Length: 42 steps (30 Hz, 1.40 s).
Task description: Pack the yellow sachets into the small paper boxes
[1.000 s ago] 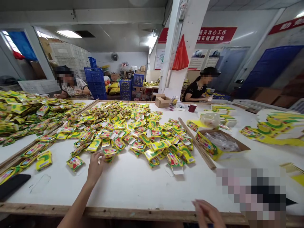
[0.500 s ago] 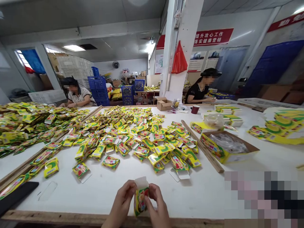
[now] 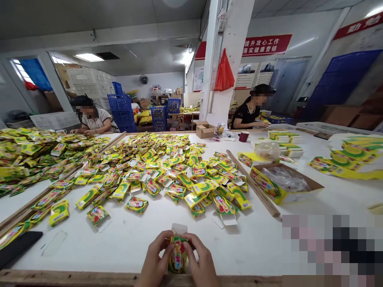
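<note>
As both hands (image 3: pixel 155 255) clamp box (image 3: pixel 179 254) | long axis fore-aft, tilt unclear | flap (image 3: pixel 179 228) away

Left hand (image 3: pixel 156 255), right hand (image 3: pixel 201 255) close together, both pinching.

Your left hand (image 3: pixel 154 261) and your right hand (image 3: pixel 202 261) were both bare, with slim fingers (image 3: pixel 162 236) and rounded knuckles. Just beyond the wooden table edge (image 3: pixel 89 278), their backs looked plain and smooth; over that edge, they were bare too.
</note>
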{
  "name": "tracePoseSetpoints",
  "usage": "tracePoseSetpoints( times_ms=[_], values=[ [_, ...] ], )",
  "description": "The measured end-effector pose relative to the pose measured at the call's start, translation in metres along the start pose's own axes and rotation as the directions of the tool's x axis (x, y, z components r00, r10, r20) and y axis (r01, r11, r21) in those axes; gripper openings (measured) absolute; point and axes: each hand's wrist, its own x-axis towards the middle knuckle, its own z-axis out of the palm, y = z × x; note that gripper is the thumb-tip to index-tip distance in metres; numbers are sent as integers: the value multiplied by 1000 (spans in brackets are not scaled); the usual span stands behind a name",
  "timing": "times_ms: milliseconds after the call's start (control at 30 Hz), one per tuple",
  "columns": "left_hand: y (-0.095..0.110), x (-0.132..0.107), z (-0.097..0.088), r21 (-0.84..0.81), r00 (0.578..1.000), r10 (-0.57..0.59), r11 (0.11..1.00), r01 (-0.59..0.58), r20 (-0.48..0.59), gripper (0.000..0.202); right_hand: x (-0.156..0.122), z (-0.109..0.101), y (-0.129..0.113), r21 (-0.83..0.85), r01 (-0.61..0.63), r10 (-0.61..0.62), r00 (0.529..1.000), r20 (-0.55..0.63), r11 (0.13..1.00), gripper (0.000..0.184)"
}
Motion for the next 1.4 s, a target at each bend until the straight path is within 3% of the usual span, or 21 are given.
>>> tracePoseSetpoints(
  times_ms=[133, 333, 500, 600, 833, 1033, 1200, 1333, 1400],
  values=[
    [5, 1, -4, 49, 999, 49, 998, -50, 15, 20, 13, 1, -8, -11, 48, -48, 999, -8, 999, 24],
    [-5, -6, -2, 181, 979, 172, 972, -151, -108, 30, 8, 9, -1, 21, 61, -57, 985, -165, 998, 17],
    [10, -8, -2, 247, 975, 194, 955, -163, -109, 18, 2, 4, -6, -48, 140, -143, 988, -64, 989, 14],
    [16, -10, -2, 244, 968, 216, 953, -180, -128, 16, -1, 6, -7, -80, 165, -171, 983, -66, 983, 15],
    [19, -6, 2, 192, 963, 141, 976, -98, -230, 18, 2, 15, -10, -97, 97, -108, 988, -109, 991, 16],
    [17, 1, 7, 119, 969, 94, 991, -68, -230, 22, 8, 13, -9, -134, 88, -102, 990, -97, 987, 18],
    [3, -5, 3, 61, 970, 150, 988, -141, -191, 18, -2, 21, 7, 9, 185, -182, 974, -137, 983, 13],
    [5, -10, 1, 87, 971, 201, 978, -191, -129, 18, -5, 31, 7, 126, 162, -135, 971, -198, 979, 18],
    [9, -8, -2, 134, 971, 216, 970, -203, -99, 21, -6, 24, 3, 111, 151, -120, 961, -249, 982, 24]
  ],
)
